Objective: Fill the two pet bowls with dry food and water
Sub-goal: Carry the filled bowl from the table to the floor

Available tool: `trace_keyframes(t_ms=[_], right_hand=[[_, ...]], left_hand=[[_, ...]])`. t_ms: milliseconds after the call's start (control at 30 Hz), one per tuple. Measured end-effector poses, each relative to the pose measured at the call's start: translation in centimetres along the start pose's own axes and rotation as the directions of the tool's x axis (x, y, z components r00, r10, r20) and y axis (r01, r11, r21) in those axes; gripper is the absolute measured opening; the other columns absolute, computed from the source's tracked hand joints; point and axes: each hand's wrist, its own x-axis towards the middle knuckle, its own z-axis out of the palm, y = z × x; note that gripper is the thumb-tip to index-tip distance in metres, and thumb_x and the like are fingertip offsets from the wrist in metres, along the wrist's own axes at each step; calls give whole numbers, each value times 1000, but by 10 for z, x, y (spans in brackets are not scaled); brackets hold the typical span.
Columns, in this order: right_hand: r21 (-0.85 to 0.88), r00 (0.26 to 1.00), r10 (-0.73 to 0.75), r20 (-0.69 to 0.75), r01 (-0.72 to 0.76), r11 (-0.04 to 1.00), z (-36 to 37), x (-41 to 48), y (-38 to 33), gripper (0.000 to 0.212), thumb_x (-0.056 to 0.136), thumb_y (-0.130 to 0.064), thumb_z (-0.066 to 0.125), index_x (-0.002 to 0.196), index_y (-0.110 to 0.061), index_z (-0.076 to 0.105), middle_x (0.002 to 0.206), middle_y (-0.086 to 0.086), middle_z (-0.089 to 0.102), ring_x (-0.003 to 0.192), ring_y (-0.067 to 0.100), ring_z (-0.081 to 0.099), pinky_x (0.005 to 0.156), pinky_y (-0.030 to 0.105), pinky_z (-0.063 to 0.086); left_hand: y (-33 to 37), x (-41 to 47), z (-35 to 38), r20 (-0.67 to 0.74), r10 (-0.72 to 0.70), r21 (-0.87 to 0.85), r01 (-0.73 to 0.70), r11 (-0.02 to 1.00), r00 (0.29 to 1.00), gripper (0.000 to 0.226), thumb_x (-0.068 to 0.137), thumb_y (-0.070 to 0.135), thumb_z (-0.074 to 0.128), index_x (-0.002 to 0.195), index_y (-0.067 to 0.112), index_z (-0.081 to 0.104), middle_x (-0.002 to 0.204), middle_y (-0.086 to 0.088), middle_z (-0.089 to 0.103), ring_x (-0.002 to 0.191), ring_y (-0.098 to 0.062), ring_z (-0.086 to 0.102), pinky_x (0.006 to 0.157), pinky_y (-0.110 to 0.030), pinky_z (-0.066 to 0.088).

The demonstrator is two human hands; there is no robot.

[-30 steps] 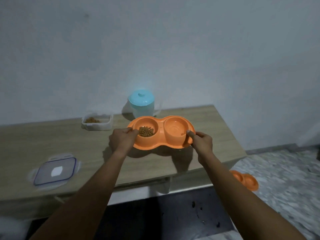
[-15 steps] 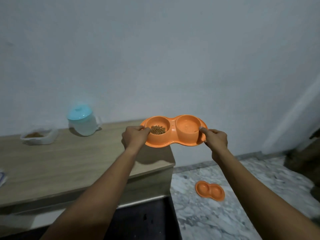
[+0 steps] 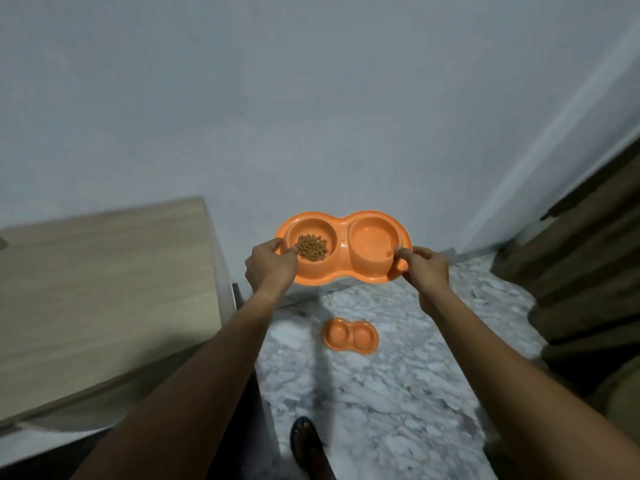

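Observation:
I hold an orange double pet bowl level in the air, past the right end of the table. My left hand grips its left rim and my right hand grips its right rim. Its left cup holds a small heap of brown dry food. Its right cup looks glossy; whether it holds water I cannot tell. A second orange double bowl lies on the marble floor below, and both its cups look empty.
The wooden table stands at the left, against the white wall. A marble floor spreads below my arms. A dark brown curtain or fabric hangs at the right. My sandalled foot shows at the bottom.
I have carried the bowl off the table and to the right, over the floor. The view turned right and down; the blue jug, food box and lid left the view.

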Motion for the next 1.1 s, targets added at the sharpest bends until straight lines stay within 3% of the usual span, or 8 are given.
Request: trace_keyframes(t_ms=[100, 200, 400, 500, 567, 700, 867, 1100], right_hand=[[-38, 998, 50, 45, -48, 998, 11, 63, 44, 49, 57, -45, 77, 96, -15, 75, 96, 12, 74, 98, 27, 72, 94, 55, 58], [-95, 989, 118, 85, -110, 989, 35, 112, 86, 35, 66, -35, 79, 95, -17, 74, 87, 6, 66, 95, 26, 71, 93, 56, 58], [-191, 950, 222, 218, -182, 965, 115, 224, 225, 35, 73, -27, 81, 106, -19, 72, 103, 6, 67, 88, 24, 72, 83, 46, 60], [-236, 925, 263, 275, -200, 951, 166, 282, 323, 23, 81, -18, 80, 102, -19, 73, 101, 10, 68, 92, 28, 72, 87, 49, 60], [-272, 904, 275, 328, -189, 944, 203, 319, 401, 12, 81, -17, 79, 90, -21, 72, 88, 5, 68, 84, 25, 70, 89, 53, 58], [-341, 897, 261, 357, -134, 930, 270, 371, 531, 12, 74, -23, 79, 81, -22, 70, 83, 4, 74, 84, 27, 72, 88, 57, 58], [-481, 875, 287, 391, -72, 874, 325, 411, 633, 66, 56, -50, 72, 112, -15, 73, 98, 11, 78, 95, 34, 73, 90, 52, 58], [-632, 883, 331, 333, -51, 773, 351, 438, 664, 35, 80, -39, 79, 94, -8, 77, 91, 16, 77, 95, 33, 73, 88, 42, 58]], left_hand=[[-29, 35, 52, -51, -66, 23, 67, 997, 997, 40, 84, 31, 69, 124, 23, 67, 124, -7, 67, 118, -30, 59, 101, -36, 45], [-74, 71, 97, -83, -111, 58, 117, 991, 990, 32, 87, 30, 62, 117, 25, 70, 117, -9, 70, 112, -31, 62, 97, -40, 49], [-228, 146, 198, -259, -169, 51, 188, 981, 951, 25, 92, 29, 56, 110, 20, 72, 98, -1, 71, 90, -23, 64, 79, -37, 52], [-320, 184, 245, -364, -186, 4, 202, 979, 913, 12, 92, 28, 58, 87, 30, 69, 87, 2, 68, 83, -16, 62, 75, -30, 47], [-391, 213, 279, -412, -227, -3, 248, 969, 882, 25, 90, 16, 59, 76, 37, 58, 81, 10, 62, 80, -10, 57, 76, -29, 45], [-518, 261, 326, -402, -369, -19, 396, 918, 838, 31, 89, 13, 58, 117, 22, 68, 101, 5, 62, 99, -16, 58, 87, -28, 43], [-619, 308, 352, -388, -417, 59, 474, 878, 822, 38, 87, 18, 64, 125, 21, 66, 118, -14, 68, 114, -33, 60, 97, -34, 46], [-664, 348, 365, -289, -459, 120, 507, 853, 840, 42, 89, 13, 63, 131, 16, 62, 126, -19, 62, 119, -36, 57, 103, -39, 46]])
